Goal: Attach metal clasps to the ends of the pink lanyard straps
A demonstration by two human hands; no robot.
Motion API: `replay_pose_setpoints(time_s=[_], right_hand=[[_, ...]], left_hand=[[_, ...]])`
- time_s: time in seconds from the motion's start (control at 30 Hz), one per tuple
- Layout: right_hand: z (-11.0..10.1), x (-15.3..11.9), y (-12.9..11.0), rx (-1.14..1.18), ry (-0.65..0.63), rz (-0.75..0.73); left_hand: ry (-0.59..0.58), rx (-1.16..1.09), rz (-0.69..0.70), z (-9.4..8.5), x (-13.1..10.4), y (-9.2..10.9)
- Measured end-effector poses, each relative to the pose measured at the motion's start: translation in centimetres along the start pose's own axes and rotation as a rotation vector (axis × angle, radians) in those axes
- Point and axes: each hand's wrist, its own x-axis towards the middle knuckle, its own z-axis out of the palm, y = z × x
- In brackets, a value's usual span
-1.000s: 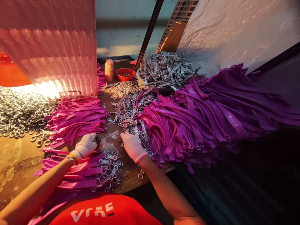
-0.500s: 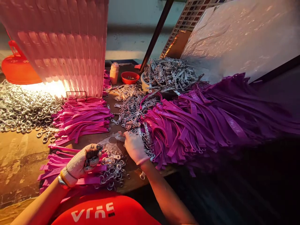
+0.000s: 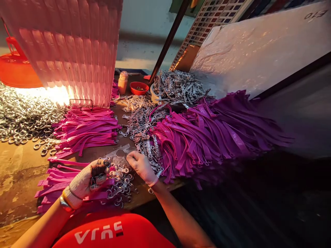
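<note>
One fine-handling step seems underway, calling for precise fingertips: left hand [image 3: 81, 182] curled over flat, pliable-looking magenta straps [image 3: 55, 181], right hand [image 3: 142, 168] narrowly pinched (either's hold, I cannot tell), ringed silver metal links [image 3: 121, 184] between.

A small, dark metal ring [image 3: 106, 162] sits in the curled fingers of the left hand [image 3: 84, 181]. Silver ringed links [image 3: 121, 184] lie in a loose, tangled heap on the counter [image 3: 15, 172], at the ends of flat pink straps [image 3: 55, 182] stacked roughly side by side, while a clear, wrinkled plastic sheet [image 3: 119, 159] with a rounded opening lies just beyond the links.
</note>
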Motion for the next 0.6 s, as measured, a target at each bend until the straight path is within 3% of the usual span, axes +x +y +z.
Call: replay_pose_setpoints(time_s=[0.1, 0.2, 0.33, 0.5, 0.6], right_hand=[[-0.1, -0.9, -1.8, 0.325, -0.086, 0.010], [0.2, -1.9, -4.4, 0.403, -0.221, -0.065], [1.4, -2.7, -6.8, 0.333, -0.254, -0.181], [2.2, -2.8, -7.0, 0.131, -0.206, -0.274], [2.2, -2.8, -7.1, -0.044, -0.198, -0.383]], left_hand=[[0.006, -0.013, 0.042, 0.7, -0.2, -0.2], [0.017, -0.030, 0.136, 1.4, -0.4, -0.6], [0.007, 0.043, 0.285, 1.4, -0.8, -0.9], [0.017, 0.394, 0.210, 0.0, -1.9, -0.9], [0.057, 0.379, 0.201, -0.4, -2.0, -1.2]])
